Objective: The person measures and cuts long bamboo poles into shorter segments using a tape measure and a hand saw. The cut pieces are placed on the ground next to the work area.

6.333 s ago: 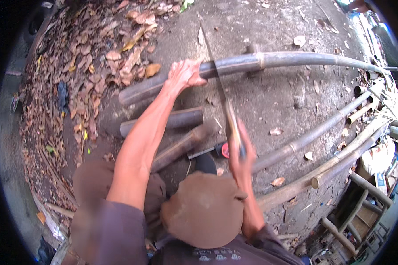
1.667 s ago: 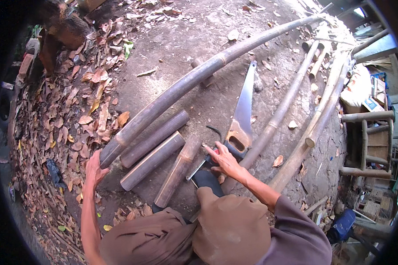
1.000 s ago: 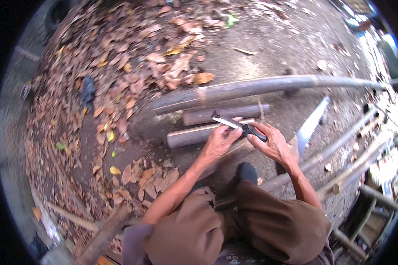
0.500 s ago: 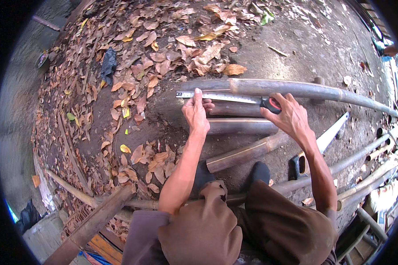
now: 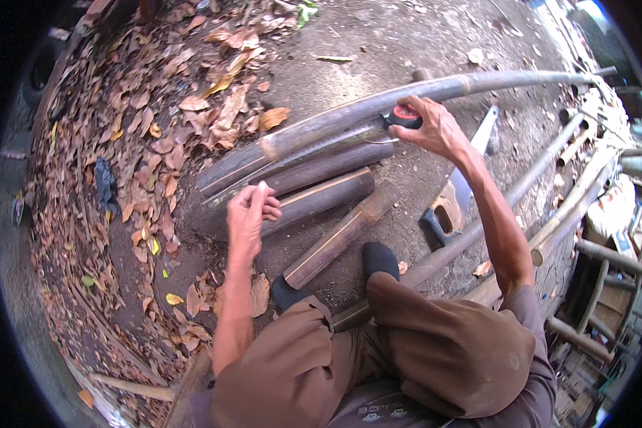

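Observation:
My right hand (image 5: 429,127) grips a black and red tape measure (image 5: 404,117) just over the long bamboo pole (image 5: 378,105). A thin curved strap hangs beneath its case. A pale strip (image 5: 321,148) runs from the case along the pole's near side; whether it is the blade I cannot make out. My left hand (image 5: 250,216) hovers by the left ends of the cut bamboo pieces, thumb up and fingers loosely bent, with nothing visible in it. Nearest the pole lies a dark bamboo piece (image 5: 335,167), then a second piece (image 5: 328,197), then a shorter one (image 5: 342,237) angled between my feet.
A handsaw (image 5: 458,191) with a wooden handle lies on the soil to the right. Behind it another bamboo pole (image 5: 524,189) stretches diagonally past my knee. Dry leaves (image 5: 150,135) cover the left side, with a dark plastic scrap (image 5: 105,184) among them. A bamboo frame (image 5: 595,299) stands far right.
The view has turned, so the bamboo now slants upward to the right. The silver blade stretched between my hands no longer reaches my left hand, which has come down from it.

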